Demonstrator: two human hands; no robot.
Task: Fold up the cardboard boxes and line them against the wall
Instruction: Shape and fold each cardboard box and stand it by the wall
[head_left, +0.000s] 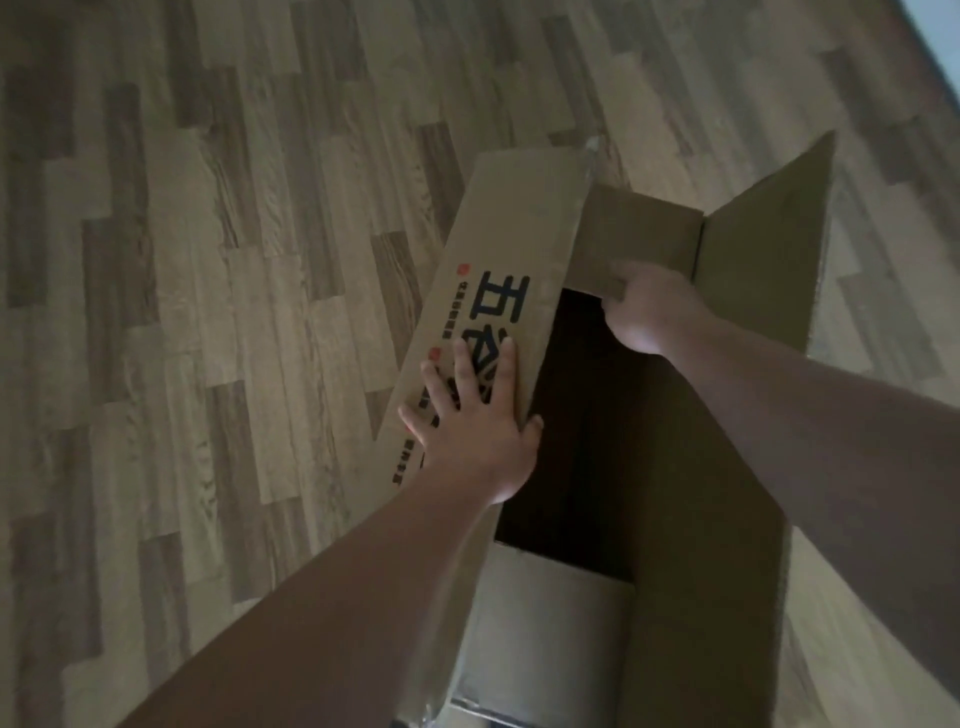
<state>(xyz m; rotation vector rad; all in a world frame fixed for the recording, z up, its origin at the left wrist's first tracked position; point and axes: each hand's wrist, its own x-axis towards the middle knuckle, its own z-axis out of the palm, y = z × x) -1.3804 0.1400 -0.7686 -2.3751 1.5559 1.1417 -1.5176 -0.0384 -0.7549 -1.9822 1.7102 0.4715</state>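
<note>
Cardboard box (675, 467) is stood open on the wood floor (208, 312), lower right of frame. Printed long flap (498, 291) at 10 o'clock of the opening is pressed by the left hand (467, 421), fingers flat and spread, likely to splay it clear. Short end flap (639, 239) at 12 o'clock is gripped at its edge by the right hand (644, 312), fingers curled, probably to fold it inward. Opposite long flap (769, 260) is left raised at 2 o'clock. No wall is identifiable.
</note>
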